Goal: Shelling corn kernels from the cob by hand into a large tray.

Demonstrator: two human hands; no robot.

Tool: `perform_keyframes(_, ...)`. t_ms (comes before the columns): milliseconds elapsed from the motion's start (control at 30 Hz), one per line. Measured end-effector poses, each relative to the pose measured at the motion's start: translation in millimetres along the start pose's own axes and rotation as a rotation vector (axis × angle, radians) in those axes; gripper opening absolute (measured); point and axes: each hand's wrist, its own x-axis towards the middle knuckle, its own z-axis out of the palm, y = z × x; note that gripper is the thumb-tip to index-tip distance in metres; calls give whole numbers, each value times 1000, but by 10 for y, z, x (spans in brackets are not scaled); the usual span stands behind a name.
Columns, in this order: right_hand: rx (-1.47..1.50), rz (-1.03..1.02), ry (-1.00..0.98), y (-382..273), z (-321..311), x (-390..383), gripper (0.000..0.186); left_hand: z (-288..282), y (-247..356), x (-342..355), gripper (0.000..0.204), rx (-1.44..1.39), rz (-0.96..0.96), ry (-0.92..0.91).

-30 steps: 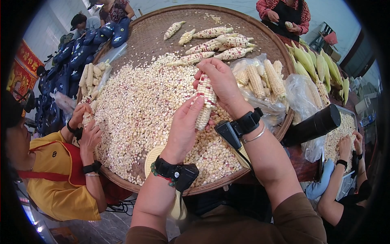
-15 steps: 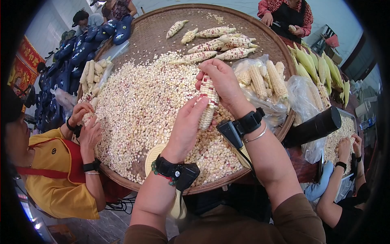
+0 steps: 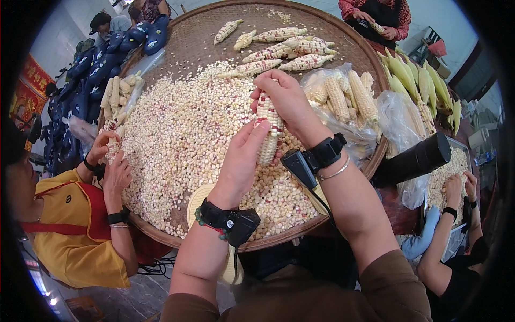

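Note:
A white corn cob with red kernels (image 3: pixel 268 126) is held upright between my two hands, above the tray. My left hand (image 3: pixel 244 153) wraps its lower half, thumb lying along the kernels. Around the upper end curls my right hand (image 3: pixel 284 96), its fingertips partly hidden behind the cob. The lower part of the cob looks bare of kernels. Loose white, yellow and red kernels (image 3: pixel 177 139) spread thickly under both hands across a big round woven tray (image 3: pixel 198 32). Several unshelled speckled cobs (image 3: pixel 279 51) lie at the tray's far side.
Stripped cobs (image 3: pixel 338 99) sit in a plastic bag at right; a black cylinder (image 3: pixel 413 161) leans by the rim. Husked green corn (image 3: pixel 413 80) is piled beyond. A person in yellow (image 3: pixel 80 225) works a cob at left. Other people's hands (image 3: pixel 456 190) touch a kernel tray at lower right.
Both my hands and the cob appear slightly higher and further left, as does much of the scene. My grip on the cob stays much the same.

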Motion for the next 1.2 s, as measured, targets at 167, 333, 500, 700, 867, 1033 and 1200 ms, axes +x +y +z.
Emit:
perform_keyframes(167, -39, -22, -3, 49, -15, 25, 18, -11, -26, 6, 27, -22, 1, 1)
perform_keyframes(333, -90, -23, 5, 47, -19, 22, 15, -14, -16, -2, 26, -33, 0, -6)
perform_keyframes(500, -55, 3, -1, 32, -4, 13, 13, -10, -21, -11, 29, -26, -1, 0)
perform_keyframes(700, 39, 51, 18, -16, -12, -12, 12, -19, -13, -3, 33, -71, -13, -59)
perform_keyframes(867, 71, 34, 29, -27, -2, 4, 13, -18, -7, -9, 33, -88, -2, -61)
perform_keyframes(1033, 109, 43, 40, -71, -1, -19, 11, -16, -15, 1, 33, -108, 2, -80)
perform_keyframes(1200, 160, 62, 49, -100, 4, -34, 10, -11, -28, 20, 34, -136, 19, -101)
